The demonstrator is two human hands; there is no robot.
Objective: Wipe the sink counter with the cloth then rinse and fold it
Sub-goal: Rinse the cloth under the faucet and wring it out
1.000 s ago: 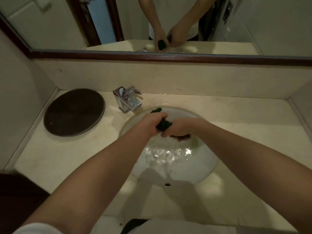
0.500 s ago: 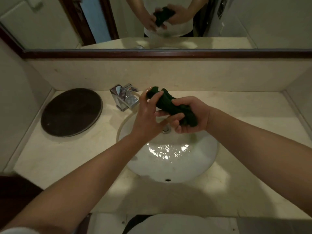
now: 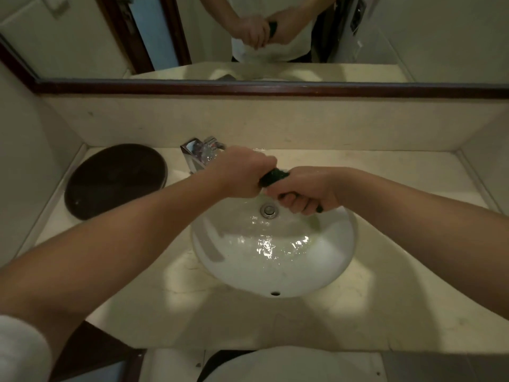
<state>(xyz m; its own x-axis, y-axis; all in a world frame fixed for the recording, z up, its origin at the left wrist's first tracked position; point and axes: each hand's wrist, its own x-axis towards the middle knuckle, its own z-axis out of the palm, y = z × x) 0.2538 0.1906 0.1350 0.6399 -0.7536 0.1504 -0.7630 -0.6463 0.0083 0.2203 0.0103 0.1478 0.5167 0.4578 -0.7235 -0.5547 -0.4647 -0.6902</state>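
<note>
Cloth (image 3: 274,176): dark green, bunched into tight rope, gripped between both fists above back of sink basin (image 3: 325,271).
Left hand (image 3: 245,172) clenched on one end, right hand (image 3: 308,190) clenched on other; looks like wringing.
Progress, judged: rinse about done, fold not yet begun; wiping cannot confirm.
Below grip: water pooled around drain (image 3: 268,210).
Left of grip: chrome faucet (image 3: 199,154), then dark round tray (image 3: 115,180) on cream counter (image 3: 413,299).
Beyond grip: backsplash, wood-framed mirror (image 3: 413,37). Dim, cramped bathroom.

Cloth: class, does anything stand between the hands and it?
Nothing visible does. The left hand and right hand are both shut on the dark green cloth, twisted between them above the sink.
</note>
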